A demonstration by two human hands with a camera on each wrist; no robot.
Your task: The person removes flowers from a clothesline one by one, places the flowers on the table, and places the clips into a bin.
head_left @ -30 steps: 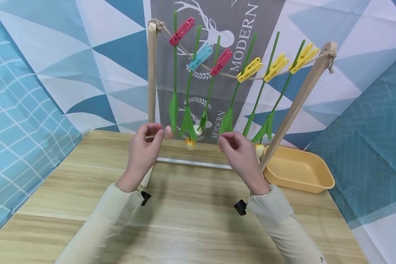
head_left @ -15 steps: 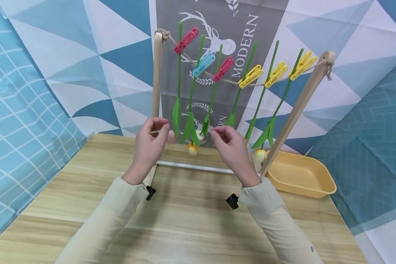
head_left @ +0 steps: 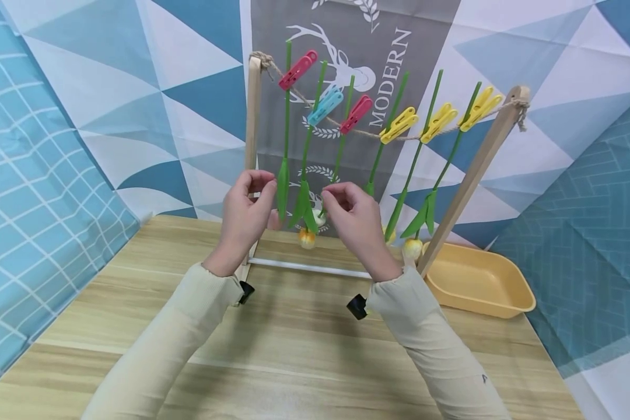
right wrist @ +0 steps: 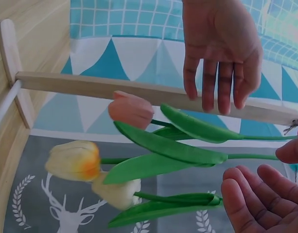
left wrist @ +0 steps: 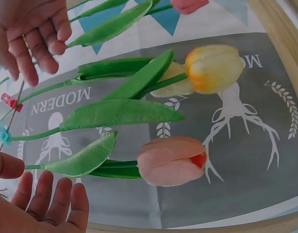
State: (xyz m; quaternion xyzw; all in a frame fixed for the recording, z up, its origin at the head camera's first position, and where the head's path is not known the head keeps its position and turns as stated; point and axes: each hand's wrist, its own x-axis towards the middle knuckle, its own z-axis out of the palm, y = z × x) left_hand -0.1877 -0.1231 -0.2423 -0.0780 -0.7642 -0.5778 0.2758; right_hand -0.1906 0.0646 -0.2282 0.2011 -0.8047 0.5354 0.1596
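Several artificial tulips hang upside down from a twine line, held by red (head_left: 297, 70), blue (head_left: 327, 106) and yellow (head_left: 399, 125) clothespins. My left hand (head_left: 244, 210) is beside the leftmost stem, fingers loosely bent and holding nothing. Below its fingertips, the pink tulip (left wrist: 170, 161) shows clearly in the left wrist view. My right hand (head_left: 354, 219) hovers before the middle stems, its fingers relaxed around nothing; contact with a stem cannot be told. An orange-yellow tulip (right wrist: 73, 161) and a white tulip (right wrist: 119, 191) hang between the hands.
Wooden posts (head_left: 253, 116) carry the twine at both ends. A white bar (head_left: 310, 267) joins them low down. At the right stands a yellow plastic basin (head_left: 483, 306) on the wood-grain table (head_left: 278, 361). Patterned cloth covers the wall behind.
My right hand has moved left and up, toward the middle tulips. The left hand has risen slightly and shifted right. The whole scene sits a little lower in the head view.
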